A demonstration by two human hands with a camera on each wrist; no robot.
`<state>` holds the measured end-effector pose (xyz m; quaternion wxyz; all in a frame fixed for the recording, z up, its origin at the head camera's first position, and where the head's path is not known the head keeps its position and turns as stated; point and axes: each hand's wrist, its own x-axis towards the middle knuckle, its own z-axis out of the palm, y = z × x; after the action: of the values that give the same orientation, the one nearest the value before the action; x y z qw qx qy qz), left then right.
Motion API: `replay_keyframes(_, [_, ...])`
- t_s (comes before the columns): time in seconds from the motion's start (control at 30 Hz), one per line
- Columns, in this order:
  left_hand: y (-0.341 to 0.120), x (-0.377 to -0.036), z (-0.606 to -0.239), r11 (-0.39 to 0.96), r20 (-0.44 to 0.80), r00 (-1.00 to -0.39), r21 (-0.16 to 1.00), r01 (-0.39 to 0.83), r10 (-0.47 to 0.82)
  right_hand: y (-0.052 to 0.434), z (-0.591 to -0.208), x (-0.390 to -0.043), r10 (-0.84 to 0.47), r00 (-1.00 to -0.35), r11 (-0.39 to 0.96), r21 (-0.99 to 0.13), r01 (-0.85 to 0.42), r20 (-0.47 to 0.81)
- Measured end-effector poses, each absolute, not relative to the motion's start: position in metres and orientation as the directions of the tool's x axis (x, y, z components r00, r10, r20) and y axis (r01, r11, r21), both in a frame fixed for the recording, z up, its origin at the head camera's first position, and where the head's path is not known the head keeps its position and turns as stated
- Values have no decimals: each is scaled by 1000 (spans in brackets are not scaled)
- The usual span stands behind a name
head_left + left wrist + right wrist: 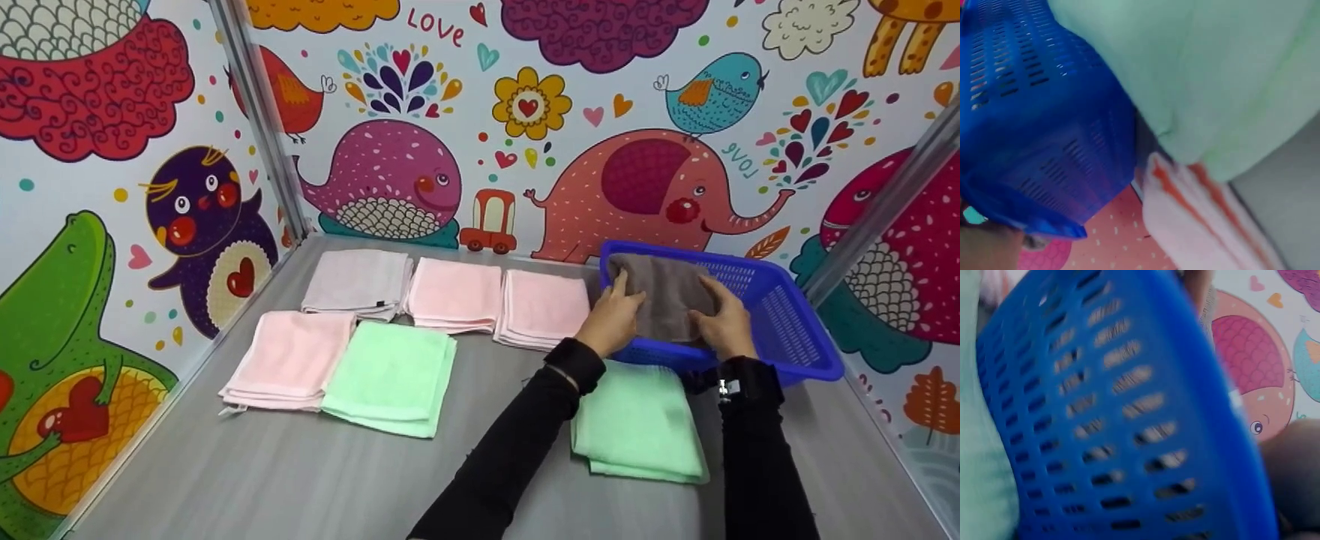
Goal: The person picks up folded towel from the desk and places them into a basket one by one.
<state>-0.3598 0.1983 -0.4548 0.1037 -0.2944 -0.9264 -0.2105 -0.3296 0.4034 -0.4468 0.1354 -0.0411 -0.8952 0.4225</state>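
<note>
A grey table spreads beneath both hands and out to their left. On it the blue basket sits under and beyond the hands, its long side running out past the right one. On the body's side of the hands, between the forearms, lies a folded green towel, its length running away from the body. Left of the left hand are five more folded towels: the nearest pink, then another pink and a pale grey, with a pink and a green closer to the body.

The brown towel is between the hands, at the basket's left end; its upper edge faces away from the body, its sides run back toward it. I cannot tell its long axis. The left hand pinches its left edge; the right hand grips its right edge, thumb and fingers parted.
</note>
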Motion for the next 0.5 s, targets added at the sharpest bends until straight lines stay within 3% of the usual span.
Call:
replay_keyframes(0.2, [199,-359,-454,820,257,-804,64,568,537,407,-448,-339,28,-996,741,-671,-35,83])
replay_keyframes(0.4, [191,-358,-457,830,209,-818,49,556,535,408,-449,-342,2,-1000,807,-590,-10,20])
replay_keyframes(0.5, [190,-360,-456,830,168,-823,41,556,543,407,-446,-342,-20,-997,850,-527,20,-70])
